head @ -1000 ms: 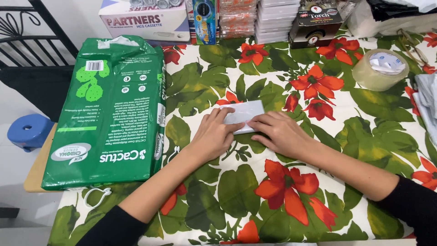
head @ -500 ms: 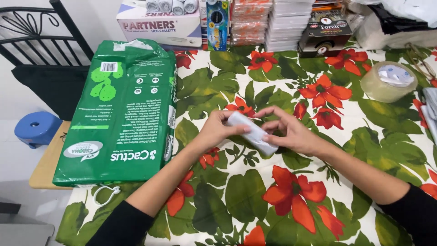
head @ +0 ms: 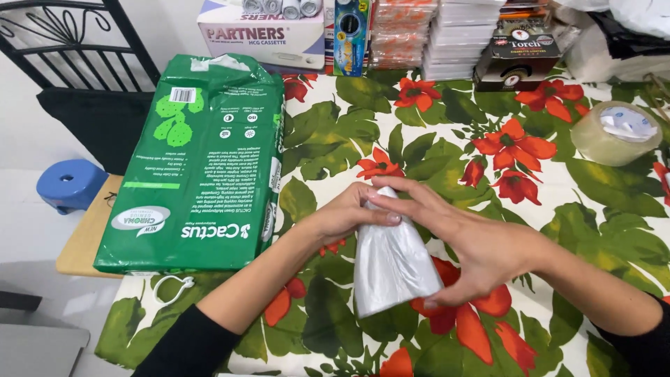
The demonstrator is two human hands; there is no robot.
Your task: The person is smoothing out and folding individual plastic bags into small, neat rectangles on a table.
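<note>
At the far left of the table (head: pixel 600 188), with its flower-and-leaf cloth, lies a big green pack of paper (head: pixel 199 164), well clear of your work.

Your left hand (head: pixel 345 216) pinches the top corner of a thin, translucent white plastic bag (head: pixel 391 269); its fingers are mostly hidden behind the film. Your right hand (head: pixel 474 244) lies over the bag's right side with fingers stretched toward the top and the thumb under the lower edge, so both hands are closed on the bag, held just above the table, near its middle.

To open it cleanly, I judge you should keep the left pinch light and rub the two layers against each other at the mouth, not pull; thin film tears or stretches if tugged.

The bag's long axis runs nearly upright in the view, leaning slightly: narrow end away from you, wider end toward you and a little right. Which end is the mouth cannot be told.

At the far right sits a roll of clear packing tape (head: pixel 618 132).
</note>
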